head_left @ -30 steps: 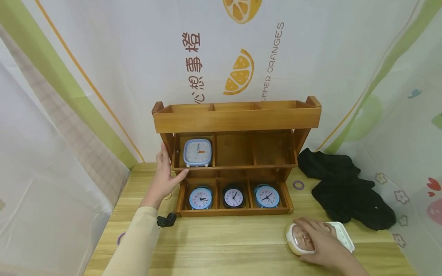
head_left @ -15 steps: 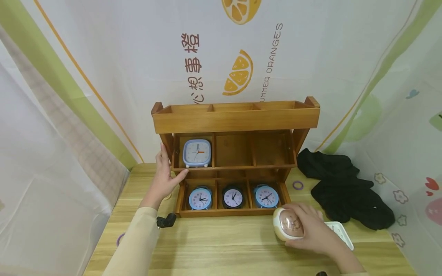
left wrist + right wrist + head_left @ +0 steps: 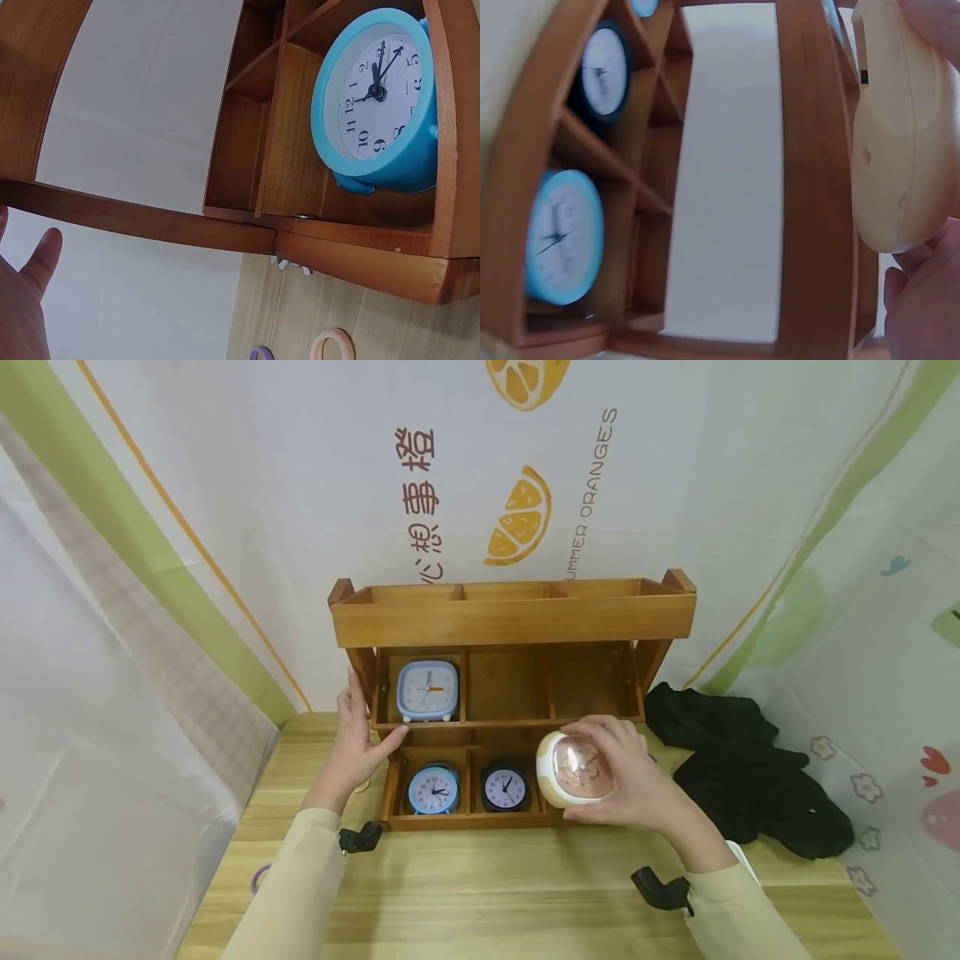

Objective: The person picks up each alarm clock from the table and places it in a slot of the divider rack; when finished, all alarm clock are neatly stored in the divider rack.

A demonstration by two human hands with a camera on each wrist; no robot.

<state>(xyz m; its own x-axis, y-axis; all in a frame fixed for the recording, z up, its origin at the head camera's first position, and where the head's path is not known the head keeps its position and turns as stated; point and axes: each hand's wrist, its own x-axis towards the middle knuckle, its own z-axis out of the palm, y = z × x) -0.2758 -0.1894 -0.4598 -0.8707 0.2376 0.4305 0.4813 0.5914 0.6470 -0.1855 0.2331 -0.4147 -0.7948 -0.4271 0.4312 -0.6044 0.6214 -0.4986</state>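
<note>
A three-tier wooden shelf (image 3: 517,620) stands on the table. My left hand (image 3: 354,747) rests at its left side with fingers straight and thumb spread. My right hand (image 3: 633,777) grips a rounded cream-and-white object with a glossy pinkish-brown front (image 3: 581,768), held before the lower right compartment. The right wrist view shows the cream side of this object (image 3: 904,142); its kind is unclear. A pale-blue square clock (image 3: 427,691) sits in the middle tier's left compartment. A round blue clock (image 3: 433,791) and a black clock (image 3: 505,787) sit below. Another blue clock (image 3: 565,236) is hidden in the head view.
Black cloth (image 3: 757,768) lies in a heap right of the shelf. A white tray-like piece (image 3: 744,862) is partly hidden behind my right forearm. A purple ring (image 3: 258,877) lies near my left sleeve. Patterned curtains (image 3: 480,485) enclose the table.
My right hand has lifted the rounded cream-and-white object from the table's right side and carried it left and up to the shelf. My left hand has stayed at the shelf's side.
</note>
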